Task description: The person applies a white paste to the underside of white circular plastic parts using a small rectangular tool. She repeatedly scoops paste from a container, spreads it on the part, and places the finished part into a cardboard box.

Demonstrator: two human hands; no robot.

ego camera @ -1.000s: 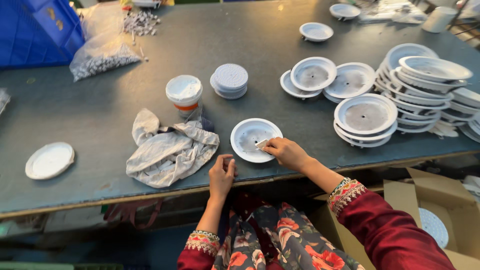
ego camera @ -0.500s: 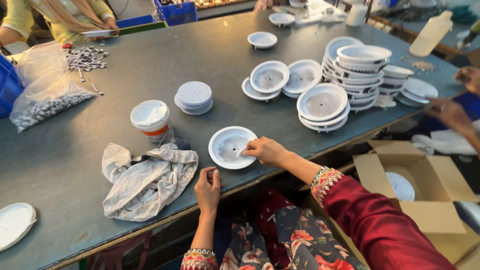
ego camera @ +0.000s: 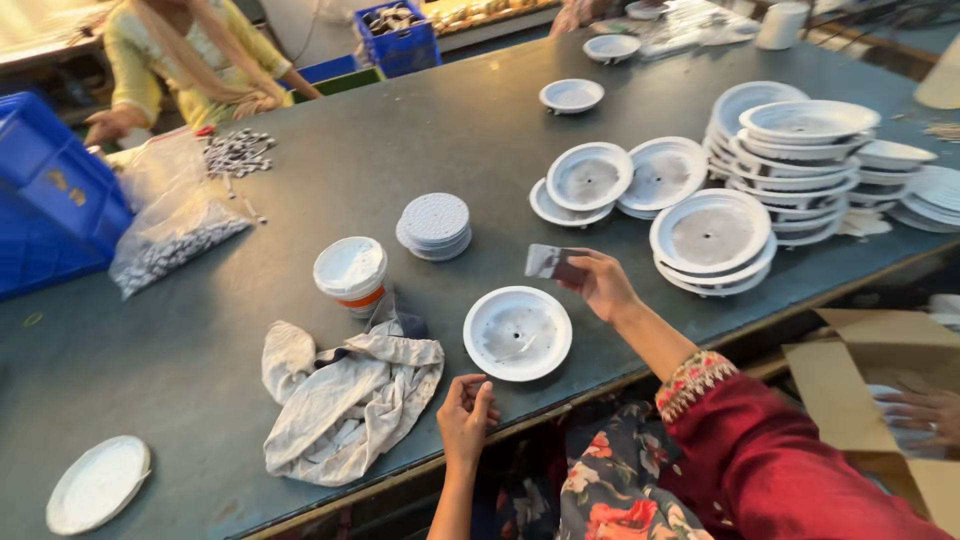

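Grey card [ego camera: 551, 262] in right hand [ego camera: 603, 285]

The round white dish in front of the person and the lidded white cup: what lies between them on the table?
In the head view, only bare grey table separates the dish from the cup; the crumpled cloth sits just below that gap.

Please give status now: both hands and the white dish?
Right hand holds a small card above the white dish. Left hand empty, at table edge.

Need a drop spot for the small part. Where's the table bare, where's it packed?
Bare: the table between the plastic bag, disc stack and far small dish; also left of the crumpled cloth. Packed: the white round housings, right.
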